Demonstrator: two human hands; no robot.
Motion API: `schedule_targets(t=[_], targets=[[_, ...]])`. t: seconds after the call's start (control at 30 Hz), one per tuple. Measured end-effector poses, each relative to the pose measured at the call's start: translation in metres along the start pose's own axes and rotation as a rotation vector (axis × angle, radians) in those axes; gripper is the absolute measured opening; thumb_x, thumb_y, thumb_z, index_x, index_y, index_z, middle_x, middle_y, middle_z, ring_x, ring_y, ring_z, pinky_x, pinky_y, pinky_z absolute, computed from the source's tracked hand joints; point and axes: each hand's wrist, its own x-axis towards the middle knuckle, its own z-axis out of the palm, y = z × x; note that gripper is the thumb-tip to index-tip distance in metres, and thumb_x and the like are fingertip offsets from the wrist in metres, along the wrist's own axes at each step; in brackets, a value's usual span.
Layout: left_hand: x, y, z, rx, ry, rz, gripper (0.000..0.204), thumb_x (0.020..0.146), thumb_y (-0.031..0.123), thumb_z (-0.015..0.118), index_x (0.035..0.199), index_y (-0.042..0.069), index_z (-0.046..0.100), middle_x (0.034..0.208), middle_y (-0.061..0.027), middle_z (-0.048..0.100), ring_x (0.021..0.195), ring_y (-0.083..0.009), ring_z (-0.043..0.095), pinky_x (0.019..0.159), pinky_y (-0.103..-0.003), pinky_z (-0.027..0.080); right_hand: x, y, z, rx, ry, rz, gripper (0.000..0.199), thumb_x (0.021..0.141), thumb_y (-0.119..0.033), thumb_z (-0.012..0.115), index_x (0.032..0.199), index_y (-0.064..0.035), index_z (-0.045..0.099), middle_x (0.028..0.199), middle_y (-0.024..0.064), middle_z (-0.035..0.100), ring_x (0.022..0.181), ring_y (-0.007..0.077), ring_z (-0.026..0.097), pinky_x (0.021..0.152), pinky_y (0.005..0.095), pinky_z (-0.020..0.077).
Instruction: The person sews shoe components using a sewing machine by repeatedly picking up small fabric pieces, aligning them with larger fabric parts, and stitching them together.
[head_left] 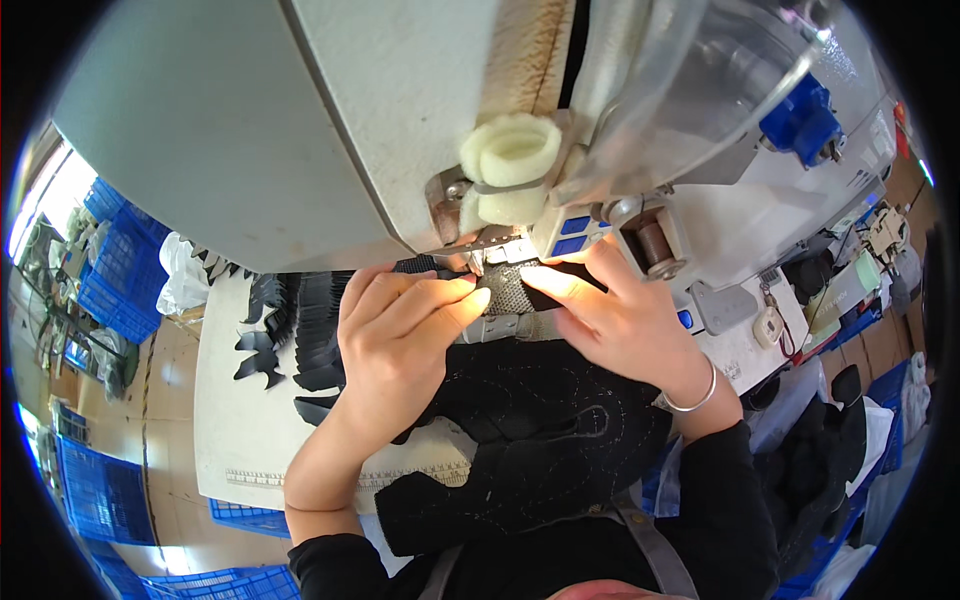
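Note:
Both hands work at the needle area of a large grey sewing machine (pixel 240 130). My left hand (pixel 395 315) pinches the left side of a dark mesh fabric piece (pixel 510 292) beside the presser foot (pixel 497 255). From the other side, my right hand (pixel 615 305) presses its fingers and thumb on the black edge of the same piece. A black stitched fabric panel (pixel 540 420) with pale stitch lines hangs from there over the table edge toward my lap. The needle tip is too small to make out.
Several black cut pieces (pixel 318 330) lie in rows on the white table (pixel 235 400) at left. A ruler strip (pixel 270 478) runs along its front. Blue crates (pixel 105 490) stand on the floor at left; black pieces (pixel 815 450) fill a bin at right.

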Motion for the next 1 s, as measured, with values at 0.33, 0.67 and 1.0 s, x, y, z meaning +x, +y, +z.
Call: schedule_targets(t=[0.33, 0.67, 1.0], targets=[[0.0, -0.011, 0.009, -0.157, 0.024, -0.121, 0.027, 0.064, -0.009, 0.065, 0.08, 0.01, 0.074, 0.085, -0.0004, 0.071, 0.082, -0.0182, 0.064, 0.078, -0.031, 0.043, 0.001, 0.006, 0.001, -0.047, 0.047, -0.208, 0.027, 0.065, -0.008, 0.072, 0.092, -0.0045, 0.067, 0.089, 0.002, 0.06, 0.079, 0.0192, 0.056, 0.066, 0.0321, 0.0446], [-0.012, -0.037, 0.024, -0.498, 0.0, -0.427, 0.02, 0.067, -0.01, 0.062, 0.077, 0.003, 0.073, 0.074, -0.0064, 0.07, 0.062, -0.0198, 0.065, 0.061, -0.026, 0.049, 0.001, -0.004, 0.019, -0.052, 0.12, -0.207, 0.027, 0.066, -0.007, 0.071, 0.093, -0.0051, 0.066, 0.089, 0.0017, 0.059, 0.075, 0.0176, 0.054, 0.067, 0.032, 0.0435], [-0.001, 0.033, -0.017, 0.274, -0.155, 0.156, 0.032, 0.066, 0.005, 0.065, 0.096, -0.001, 0.068, 0.099, -0.0102, 0.067, 0.081, -0.0203, 0.059, 0.089, -0.04, 0.045, -0.005, 0.002, 0.023, -0.055, 0.14, -0.117, 0.034, 0.064, -0.006, 0.073, 0.097, -0.0084, 0.066, 0.095, 0.0026, 0.059, 0.08, 0.0197, 0.052, 0.076, 0.0358, 0.0416]])
